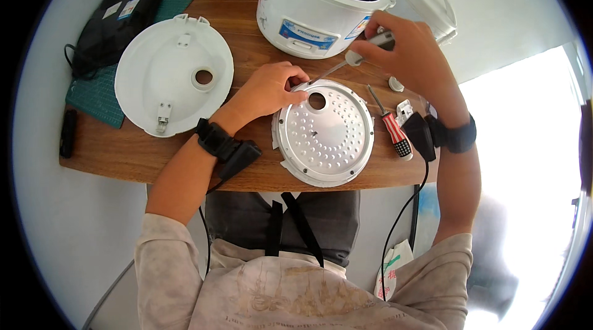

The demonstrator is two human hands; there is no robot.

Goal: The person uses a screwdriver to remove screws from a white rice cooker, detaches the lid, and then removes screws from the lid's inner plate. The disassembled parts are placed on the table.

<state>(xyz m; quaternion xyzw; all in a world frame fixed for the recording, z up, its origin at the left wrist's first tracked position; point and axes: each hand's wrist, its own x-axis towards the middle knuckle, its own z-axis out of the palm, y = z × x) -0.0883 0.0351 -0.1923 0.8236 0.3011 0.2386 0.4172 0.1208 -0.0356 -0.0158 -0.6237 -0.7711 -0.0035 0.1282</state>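
Note:
My right hand (409, 49) is closed round the grey handle of a screwdriver (332, 71). Its thin shaft slants down to the left, and the tip reaches the upper left rim of a round, dimpled metal lid plate (336, 129). At that same rim my left hand (267, 90) pinches the plate, thumb and fingers close to the tip. The plate lies flat near the table's front edge, with small dark screws round its rim and a round hole near the top. Whether the tip sits in a screw is too small to tell.
A white rice cooker lid (167, 67) lies at the left, partly on a green cutting mat (92, 98). The white rice cooker body (296, 12) stands behind my hands. At the right are a screwdriver with a striped handle (395, 132) and a small white cap (396, 84).

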